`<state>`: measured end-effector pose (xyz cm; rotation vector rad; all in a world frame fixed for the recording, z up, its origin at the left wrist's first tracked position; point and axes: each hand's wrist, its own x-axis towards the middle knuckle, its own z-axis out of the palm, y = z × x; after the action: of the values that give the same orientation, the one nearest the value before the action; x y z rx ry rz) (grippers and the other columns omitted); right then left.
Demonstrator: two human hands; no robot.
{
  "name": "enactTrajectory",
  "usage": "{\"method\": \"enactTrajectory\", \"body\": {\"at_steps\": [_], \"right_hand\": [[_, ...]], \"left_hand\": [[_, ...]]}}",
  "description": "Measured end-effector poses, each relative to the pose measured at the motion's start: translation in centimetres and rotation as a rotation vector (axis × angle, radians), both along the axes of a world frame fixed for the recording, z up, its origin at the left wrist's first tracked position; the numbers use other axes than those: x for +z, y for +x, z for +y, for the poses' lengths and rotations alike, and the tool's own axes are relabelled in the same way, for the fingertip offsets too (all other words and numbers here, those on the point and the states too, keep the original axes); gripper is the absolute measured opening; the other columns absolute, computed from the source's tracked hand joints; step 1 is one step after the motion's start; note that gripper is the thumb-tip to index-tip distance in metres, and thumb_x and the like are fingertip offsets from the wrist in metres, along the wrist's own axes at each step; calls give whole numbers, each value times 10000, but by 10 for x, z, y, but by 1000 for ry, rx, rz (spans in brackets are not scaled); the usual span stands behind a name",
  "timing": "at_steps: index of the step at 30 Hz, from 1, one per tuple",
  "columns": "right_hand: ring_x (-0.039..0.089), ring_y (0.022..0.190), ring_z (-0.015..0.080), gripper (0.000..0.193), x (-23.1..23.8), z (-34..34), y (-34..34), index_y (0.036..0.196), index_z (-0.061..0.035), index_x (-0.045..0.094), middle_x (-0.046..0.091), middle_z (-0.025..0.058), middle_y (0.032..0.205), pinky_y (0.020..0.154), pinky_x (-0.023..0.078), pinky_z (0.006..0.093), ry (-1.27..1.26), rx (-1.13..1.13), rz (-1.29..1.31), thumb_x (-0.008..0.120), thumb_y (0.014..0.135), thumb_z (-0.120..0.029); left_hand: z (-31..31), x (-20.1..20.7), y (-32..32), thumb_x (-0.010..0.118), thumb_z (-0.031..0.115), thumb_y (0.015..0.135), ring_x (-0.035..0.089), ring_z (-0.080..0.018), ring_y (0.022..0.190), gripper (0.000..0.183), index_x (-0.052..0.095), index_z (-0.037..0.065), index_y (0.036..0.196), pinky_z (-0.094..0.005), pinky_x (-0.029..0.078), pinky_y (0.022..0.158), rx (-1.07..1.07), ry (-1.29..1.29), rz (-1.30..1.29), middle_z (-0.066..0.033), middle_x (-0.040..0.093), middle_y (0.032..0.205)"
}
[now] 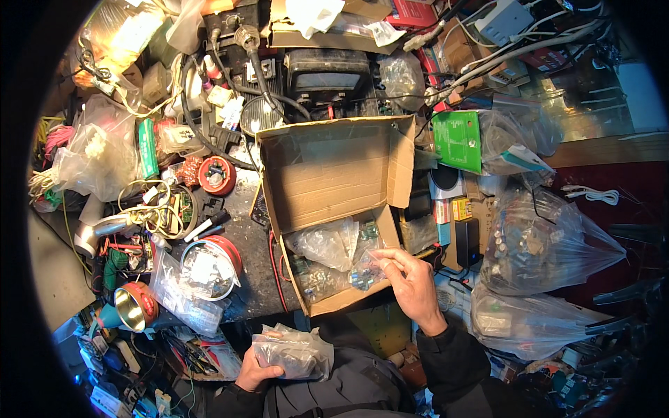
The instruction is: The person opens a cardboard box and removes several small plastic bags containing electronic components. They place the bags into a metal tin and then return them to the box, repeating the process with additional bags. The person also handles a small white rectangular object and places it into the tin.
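Note:
An open cardboard box [334,164] stands on the bench in front of me, its lid raised at the back. Over its right front part, my right hand [417,289] pinches the top of a small clear plastic bag [366,272] with bluish electronic parts inside. Behind that lies a larger crumpled clear bag [322,242], and several circuit boards in clear bags fill the rest of the box. Close to my body, my left hand [258,370] is closed around the side of a filled plastic bag [301,354]; its greyish contents are too blurred to name.
Left of the box are a red-rimmed round tin [233,254], a red and gold lamp head [134,308] and tangled cables. A dark floodlight [327,73] stands behind it. To the right are a green package [456,141], a black box [467,242] and large filled plastic bags [536,244].

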<state>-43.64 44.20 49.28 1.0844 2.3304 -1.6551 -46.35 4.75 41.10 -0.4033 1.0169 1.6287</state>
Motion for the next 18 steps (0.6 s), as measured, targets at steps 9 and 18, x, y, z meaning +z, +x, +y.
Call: {"method": "enactTrajectory", "body": {"at_steps": [9, 18], "right_hand": [[801, 1108, 195, 269, 4, -4, -5, 1257, 59, 769, 840, 165, 1171, 985, 611, 335, -37, 79, 104, 607, 1143, -123], [796, 1021, 177, 238, 3, -6, -9, 1184, 57, 789, 845, 140, 1099, 951, 616, 340, -10, 106, 118, 622, 1126, -103]], "left_hand": [[-1, 1, 0, 1038, 218, 742, 660, -277, 1349, 975, 513, -23, 1527, -428, 497, 1187, 13, 11, -16, -180, 666, 1456], [-3, -2, 1, 1048, 226, 736, 655, -278, 1357, 1007, 499, -27, 1541, -427, 495, 1193, 16, 6, -8, -182, 661, 1465]]}}
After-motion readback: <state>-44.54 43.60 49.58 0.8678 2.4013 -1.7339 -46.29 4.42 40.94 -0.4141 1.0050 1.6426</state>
